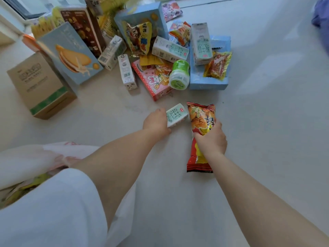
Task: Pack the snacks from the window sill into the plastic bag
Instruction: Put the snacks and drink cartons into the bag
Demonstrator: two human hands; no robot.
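Note:
My left hand grips a small white-and-green milk carton on the pale window sill. Right beside it, my right hand holds a red-and-orange snack packet around its middle; the packet's lower end sticks out below the hand. A heap of snacks lies further back: more milk cartons, a pink rabbit box, a green-lidded jar, blue biscuit boxes. The white plastic bag lies at the lower left, partly hidden by my left arm and sleeve.
A brown cardboard box stands at the left. A flat blue box holds an orange candy packet and an upright milk carton. Purple cloth shows at the top right. Bare sill stretches to the right.

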